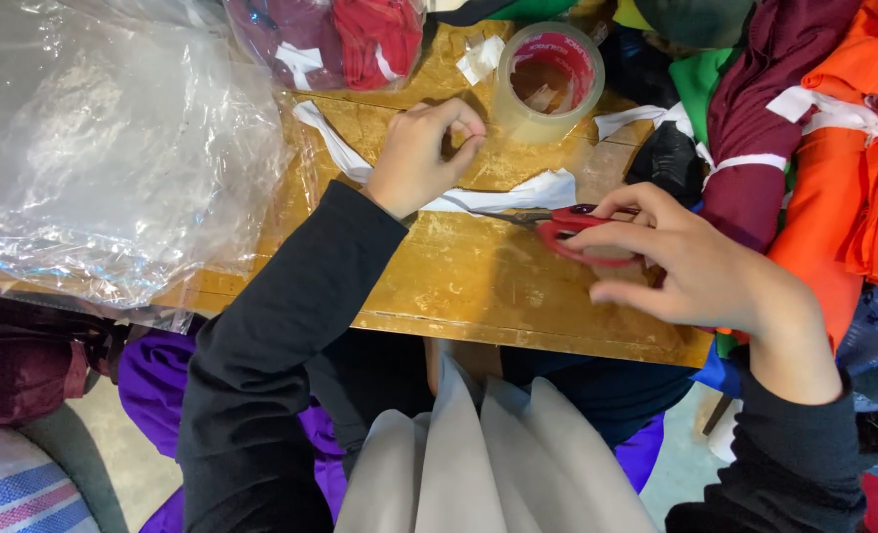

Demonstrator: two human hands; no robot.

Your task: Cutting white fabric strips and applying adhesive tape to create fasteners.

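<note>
**Scissors at a limp white strip**

The wooden surface (478, 286) carries a tape roll (548, 79) just beyond the left hand (414, 158), whose fingers pinch closed, apparently on the thin white strip (518, 192). The strip looks light and floppy; best pinched near its end. The right hand (695, 266) grips red scissors (567, 225), stiff, by the loops, blades touching the strip.

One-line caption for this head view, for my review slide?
Right hand grips red-handled scissors on a yellow table while the left hand pinches near a white strip, beside a tape roll.
</note>
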